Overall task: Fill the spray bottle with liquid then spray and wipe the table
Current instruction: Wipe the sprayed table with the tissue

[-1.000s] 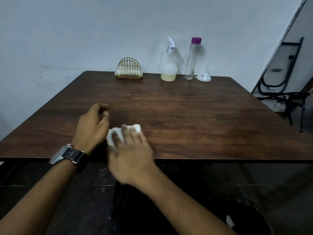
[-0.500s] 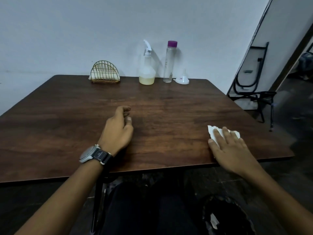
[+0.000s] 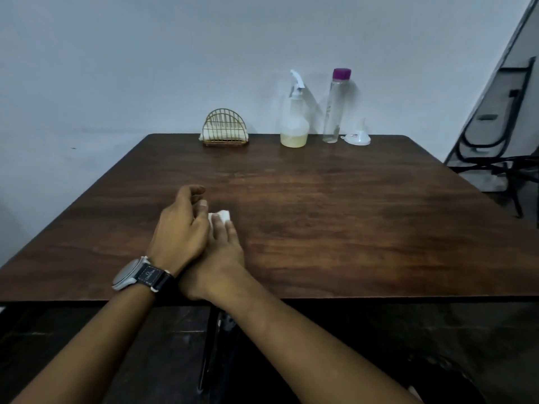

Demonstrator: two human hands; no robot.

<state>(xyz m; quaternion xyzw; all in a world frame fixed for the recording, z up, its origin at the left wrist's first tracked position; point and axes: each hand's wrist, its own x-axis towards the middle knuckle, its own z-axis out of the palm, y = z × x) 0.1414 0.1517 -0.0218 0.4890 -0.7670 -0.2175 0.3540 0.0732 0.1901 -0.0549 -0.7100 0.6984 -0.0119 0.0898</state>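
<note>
Already the filling stage appears to be finished: the spray bottle [image 3: 294,123] stands upright at the far edge of the table [image 3: 364,228], just right of centre in the upper half of the frame, with a shallow layer of pale yellow liquid in its base and its trigger head fitted. Just to its right a clear bottle with a purple cap [image 3: 335,106] is seen, seemingly almost drained, and a white funnel [image 3: 357,138] is laid beside that; a wire napkin holder [image 3: 225,131] is set to the left of the sprayer. Spraying is judged to be done as well, since the sprayer is put aside, though no wet patch can be made out on the dark wood. Wiping is taken to be the step in hand, and how much of the surface is left cannot be told. A small white cloth [image 3: 223,215] is pressed flat onto the tabletop, left of centre in the frame, under the extended fingers of the right hand [image 3: 223,249]; it is not pinched. The left hand [image 3: 182,228], loosely curled and holding nothing, is laid partly over the right, touching it.
</note>
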